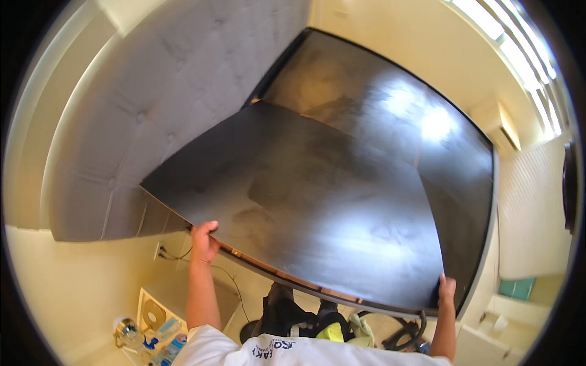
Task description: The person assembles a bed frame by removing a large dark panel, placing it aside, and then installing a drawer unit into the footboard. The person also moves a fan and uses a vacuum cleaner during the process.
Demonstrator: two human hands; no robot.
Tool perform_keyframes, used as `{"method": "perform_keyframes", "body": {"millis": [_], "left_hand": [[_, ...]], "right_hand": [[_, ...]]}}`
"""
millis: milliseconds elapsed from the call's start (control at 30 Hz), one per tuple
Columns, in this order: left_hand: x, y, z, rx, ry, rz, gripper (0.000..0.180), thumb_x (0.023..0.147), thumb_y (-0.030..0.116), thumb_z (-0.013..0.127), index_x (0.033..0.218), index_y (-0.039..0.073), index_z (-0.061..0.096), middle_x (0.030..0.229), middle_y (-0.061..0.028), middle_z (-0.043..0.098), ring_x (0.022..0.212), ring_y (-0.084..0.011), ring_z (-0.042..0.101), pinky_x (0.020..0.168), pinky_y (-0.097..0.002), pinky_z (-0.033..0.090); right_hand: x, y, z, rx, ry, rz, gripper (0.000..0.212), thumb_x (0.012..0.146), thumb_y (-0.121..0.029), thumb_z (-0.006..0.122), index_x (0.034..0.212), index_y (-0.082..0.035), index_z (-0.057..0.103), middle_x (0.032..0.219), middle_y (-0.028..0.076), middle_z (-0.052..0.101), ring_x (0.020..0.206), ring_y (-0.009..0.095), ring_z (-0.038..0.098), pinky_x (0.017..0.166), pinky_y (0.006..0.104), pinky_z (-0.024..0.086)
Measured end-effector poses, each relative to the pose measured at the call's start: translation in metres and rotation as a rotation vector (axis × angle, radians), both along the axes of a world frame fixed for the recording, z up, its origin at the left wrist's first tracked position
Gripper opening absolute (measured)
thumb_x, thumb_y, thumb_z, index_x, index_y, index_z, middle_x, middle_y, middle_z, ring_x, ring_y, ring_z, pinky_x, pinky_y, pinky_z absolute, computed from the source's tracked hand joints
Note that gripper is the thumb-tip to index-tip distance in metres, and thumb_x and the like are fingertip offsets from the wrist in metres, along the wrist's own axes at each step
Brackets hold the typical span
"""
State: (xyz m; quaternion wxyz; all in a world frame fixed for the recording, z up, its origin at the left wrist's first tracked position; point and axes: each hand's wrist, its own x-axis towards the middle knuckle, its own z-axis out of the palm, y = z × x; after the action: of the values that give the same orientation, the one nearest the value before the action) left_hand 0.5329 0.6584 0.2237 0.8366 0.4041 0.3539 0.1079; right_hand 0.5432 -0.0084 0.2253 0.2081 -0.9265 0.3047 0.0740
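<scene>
A large black flat panel [329, 201] lies tilted across a bed frame, its near long edge lifted off the frame. My left hand [206, 242] is closed round that edge towards the left, thumb on top and fingers hidden beneath. At the panel's near right corner, my right hand [447, 289] grips the side edge. More black panel surface [366, 97] fills the far part of the frame. Below the lifted edge shows the frame's dark near rail [287, 282], with bits of bare wood along the gap. The tufted grey headboard [146, 116] rises at the left, close to the panel's left corner.
A small white cabinet [229, 293] stands at lower left beside bottles and a tape roll [152, 314]. A wall socket [160, 251] has cables trailing from it. Near my legs lies a dark hose [403, 334]. A white ribbed slab [531, 207] leans at the right, below a window.
</scene>
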Motion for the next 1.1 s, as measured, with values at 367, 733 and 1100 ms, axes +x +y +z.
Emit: {"method": "perform_keyframes", "body": {"millis": [367, 733, 1100], "left_hand": [[0.025, -0.084, 0.150, 0.054, -0.290, -0.187, 0.042, 0.064, 0.001, 0.048, 0.106, -0.002, 0.045, 0.103, -0.0108, 0.051, 0.095, -0.0232, 0.050, 0.080, -0.0347, 0.043], [0.104, -0.244, 0.229, 0.099, -0.377, -0.450, 0.008, 0.071, 0.004, 0.051, 0.079, 0.001, 0.053, 0.078, -0.0066, 0.056, 0.073, -0.0172, 0.054, 0.066, -0.0313, 0.046], [0.113, -0.394, 0.256, 0.019, -0.419, -0.561, 0.007, 0.069, 0.003, 0.052, 0.075, 0.005, 0.049, 0.069, -0.0037, 0.051, 0.057, -0.0134, 0.051, 0.050, -0.0273, 0.042]], "right_hand": [[-0.063, -0.069, 0.057, 0.317, -0.087, -0.426, 0.034, 0.076, -0.023, 0.058, 0.074, 0.010, 0.059, 0.064, 0.010, 0.057, 0.062, 0.014, 0.052, 0.059, 0.0315, 0.041], [-0.116, -0.214, 0.124, 0.466, -0.177, -0.553, 0.028, 0.074, -0.019, 0.060, 0.077, 0.009, 0.058, 0.076, 0.012, 0.058, 0.072, 0.019, 0.052, 0.067, 0.0334, 0.040], [-0.168, -0.356, 0.181, 0.393, -0.186, -0.618, 0.032, 0.076, -0.016, 0.057, 0.088, 0.014, 0.054, 0.090, 0.022, 0.056, 0.084, 0.026, 0.053, 0.076, 0.0356, 0.039]]}}
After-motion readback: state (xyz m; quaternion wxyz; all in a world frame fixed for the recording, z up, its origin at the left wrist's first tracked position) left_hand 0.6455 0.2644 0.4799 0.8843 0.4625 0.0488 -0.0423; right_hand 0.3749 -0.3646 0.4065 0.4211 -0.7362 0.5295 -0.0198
